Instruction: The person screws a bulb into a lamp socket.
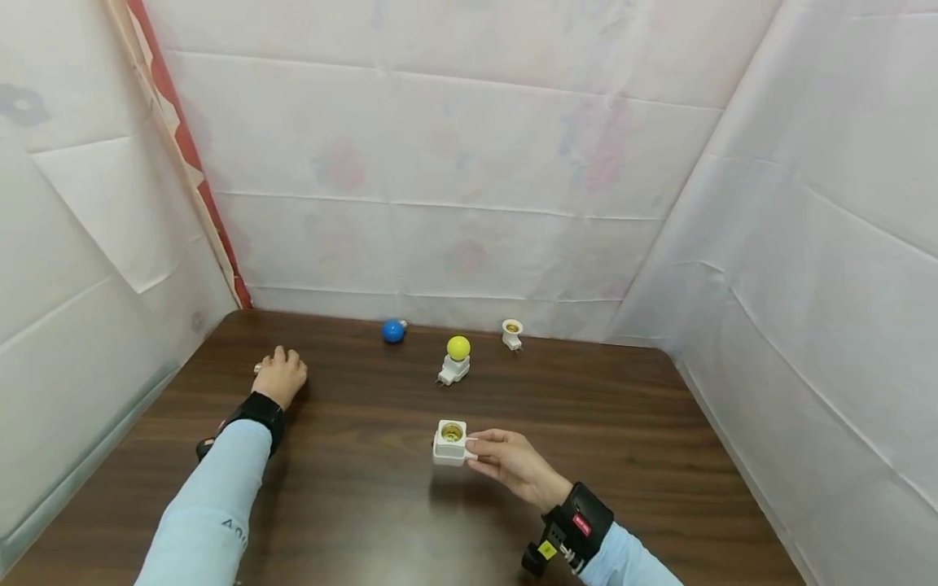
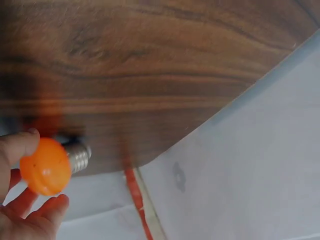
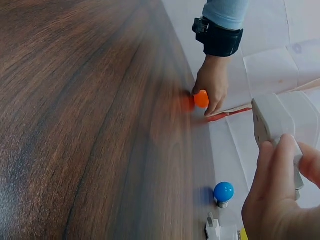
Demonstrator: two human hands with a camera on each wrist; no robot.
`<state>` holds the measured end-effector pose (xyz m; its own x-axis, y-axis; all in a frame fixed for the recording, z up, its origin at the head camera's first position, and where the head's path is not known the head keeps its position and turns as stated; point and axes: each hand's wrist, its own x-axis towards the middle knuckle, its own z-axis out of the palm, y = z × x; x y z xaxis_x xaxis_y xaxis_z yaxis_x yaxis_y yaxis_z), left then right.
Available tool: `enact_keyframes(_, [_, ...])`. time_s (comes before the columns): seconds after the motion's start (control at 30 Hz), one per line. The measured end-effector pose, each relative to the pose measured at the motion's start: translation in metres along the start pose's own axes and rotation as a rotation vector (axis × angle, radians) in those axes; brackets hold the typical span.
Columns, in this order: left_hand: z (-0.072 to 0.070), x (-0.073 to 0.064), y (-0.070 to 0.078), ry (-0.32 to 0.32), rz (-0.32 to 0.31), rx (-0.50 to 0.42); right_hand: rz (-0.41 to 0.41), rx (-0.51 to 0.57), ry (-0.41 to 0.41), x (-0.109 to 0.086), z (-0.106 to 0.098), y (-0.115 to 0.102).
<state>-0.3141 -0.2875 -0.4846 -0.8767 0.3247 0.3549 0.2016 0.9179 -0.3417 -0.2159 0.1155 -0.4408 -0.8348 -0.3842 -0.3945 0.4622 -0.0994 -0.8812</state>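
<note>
At the table's left side, my left hand (image 1: 282,378) grips an orange light bulb (image 2: 46,166) between thumb and fingers. Its metal screw base sticks out past the fingers in the left wrist view; in the head view the hand hides most of the bulb. My right hand (image 1: 516,465) pinches a square white lamp socket (image 1: 441,456) by its narrow side, holding it over the middle of the table. The socket's brass-coloured threaded opening faces up, and no bulb is in it.
Toward the back of the brown wooden table (image 1: 352,488) lies a blue bulb (image 1: 392,331). Near it, a yellow bulb (image 1: 458,348) sits in a white plug socket (image 1: 454,370). A round-rimmed white socket (image 1: 512,342) lies farther right. White sheeting (image 1: 454,146) hangs behind and at both sides.
</note>
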Motion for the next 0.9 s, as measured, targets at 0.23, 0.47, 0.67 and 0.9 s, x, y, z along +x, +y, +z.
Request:
enact_keyframes(0.23, [0.002,-0.011,-0.003,0.004,0.005,0.009,-0.002,0.002,-0.007,0.0,0.003,0.003])
enact_keyframes(0.47, [0.001,-0.009,-0.006,-0.064,0.004,-0.01,-0.004,0.008,-0.003,0.002,0.006,0.004])
enact_keyframes(0.67, [-0.001,-0.005,-0.006,-0.009,0.012,-0.009,-0.017,0.015,-0.006,0.002,0.007,0.002])
enact_keyframes(0.9, [-0.029,0.011,0.007,-0.022,0.014,-0.194,-0.019,0.024,0.001,0.002,0.006,0.0])
